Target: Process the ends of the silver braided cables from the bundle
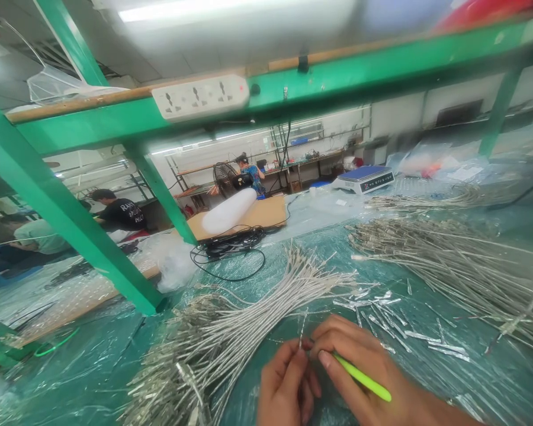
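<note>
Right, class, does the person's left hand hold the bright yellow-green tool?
No: the yellow-green tool is in the grip of the right hand, while the left hand pinches a thin strand.

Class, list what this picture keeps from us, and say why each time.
All in the head view:
- Yellow-green tool: front part covered by the right hand.
- Silvery strand: lower part hidden by the left hand.
- Scale: small lettering too small and blurred.
- Red shape: blurred, cut off by the top edge.
</note>
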Demonstrator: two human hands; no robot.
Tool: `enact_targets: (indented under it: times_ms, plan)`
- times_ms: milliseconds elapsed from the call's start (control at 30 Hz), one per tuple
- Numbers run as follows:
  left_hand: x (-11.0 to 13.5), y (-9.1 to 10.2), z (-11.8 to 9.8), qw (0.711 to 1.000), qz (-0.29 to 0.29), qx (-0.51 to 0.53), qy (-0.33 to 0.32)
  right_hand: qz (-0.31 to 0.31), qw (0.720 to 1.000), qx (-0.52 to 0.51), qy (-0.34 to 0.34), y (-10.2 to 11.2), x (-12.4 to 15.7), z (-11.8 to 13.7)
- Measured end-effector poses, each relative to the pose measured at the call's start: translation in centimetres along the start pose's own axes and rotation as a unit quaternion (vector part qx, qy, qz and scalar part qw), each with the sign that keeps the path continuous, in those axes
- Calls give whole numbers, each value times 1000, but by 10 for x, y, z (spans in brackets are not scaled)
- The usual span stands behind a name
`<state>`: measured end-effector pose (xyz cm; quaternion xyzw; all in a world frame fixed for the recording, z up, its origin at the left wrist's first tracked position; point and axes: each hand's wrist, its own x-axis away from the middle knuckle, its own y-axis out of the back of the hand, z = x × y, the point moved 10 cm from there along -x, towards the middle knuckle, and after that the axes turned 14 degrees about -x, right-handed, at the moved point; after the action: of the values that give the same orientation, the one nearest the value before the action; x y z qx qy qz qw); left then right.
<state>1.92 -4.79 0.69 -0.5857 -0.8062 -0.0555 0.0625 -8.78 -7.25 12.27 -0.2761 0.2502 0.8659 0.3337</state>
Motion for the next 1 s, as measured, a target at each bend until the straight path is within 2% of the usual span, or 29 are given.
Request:
enact_targets:
  times_ms: [200, 433, 633, 867, 1000]
  plan:
    - [1, 5, -8, 1000, -26, -12, -7, 47, 998, -25, 41, -9, 2, 6]
    - [0, 3, -3, 1000, -21, -3, 8, 18, 999, -11, 24, -2, 1, 7]
    - [-1, 3, 4, 999, -16, 48, 18, 0, 999, -15, 40, 2, 1, 9]
    - [-2, -4, 5, 997, 24, 77, 17, 3, 1000, -8, 19, 0, 2, 4]
    - [-2, -3, 8, 995, 18, 92, 29, -2, 1000, -10, 20, 1, 2, 2]
